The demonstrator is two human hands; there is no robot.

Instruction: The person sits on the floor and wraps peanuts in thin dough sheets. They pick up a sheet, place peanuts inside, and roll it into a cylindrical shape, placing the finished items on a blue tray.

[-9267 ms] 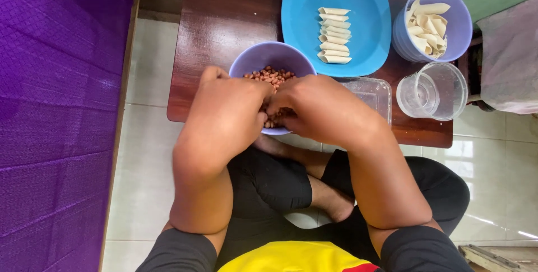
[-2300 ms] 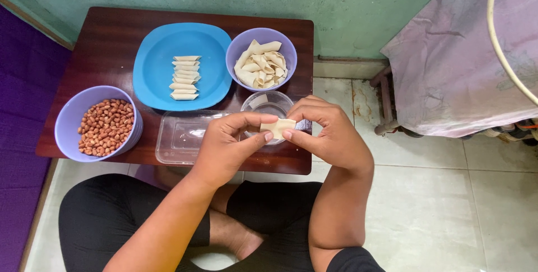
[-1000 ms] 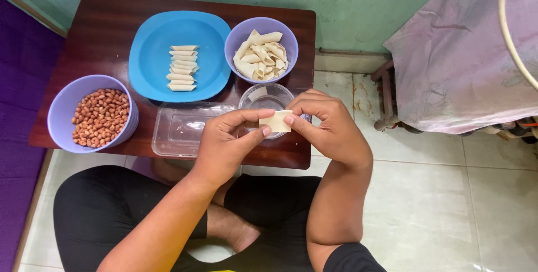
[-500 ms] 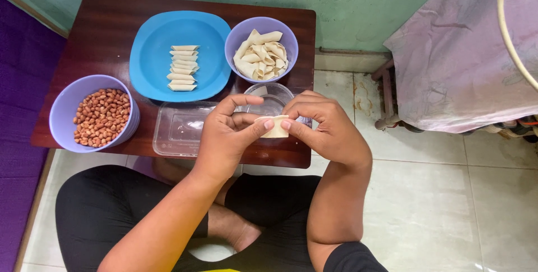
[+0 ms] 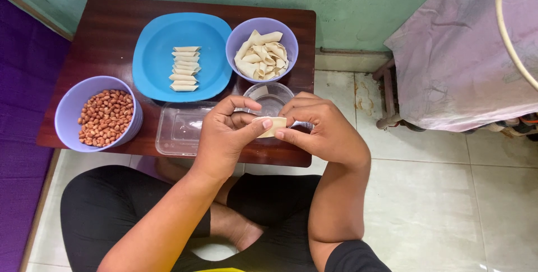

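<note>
**Both hands closed on one pastry piece above the table's near edge**

The left hand [image 5: 224, 137] and right hand [image 5: 325, 132] meet over the near edge of the table [image 5: 84, 42]. Between them sits a small pale pastry piece [image 5: 272, 126]. Left thumb and fingers are pressed together on its left end; right fingertips are pinched on its right end and lower edge. Neither hand is open. The piece's long axis runs roughly left to right, from one set of fingertips to the other, tilted slightly. It is held clear of the table, not resting on it. Both hands are in contact, so neither is the nearer.

Directly beyond the fingertips stands a clear glass [image 5: 270, 97]; whether it holds liquid cannot be told. Further beyond, a lilac bowl [image 5: 262, 47] holds loose folded pastry pieces. To the left of the left fingers, partly under that hand, lies an empty clear tray [image 5: 182, 129]. Beyond the tray is a blue plate [image 5: 213, 31] carrying a stacked column of finished rolls [image 5: 185, 69], each lying left to right. Well off to the left of the hands is a second lilac bowl holding peanuts [image 5: 106, 118].

No packages, labels or signs are visible. To the right of the right hand, well apart, a pale mauve cloth [image 5: 465, 53] drapes over a frame.
</note>
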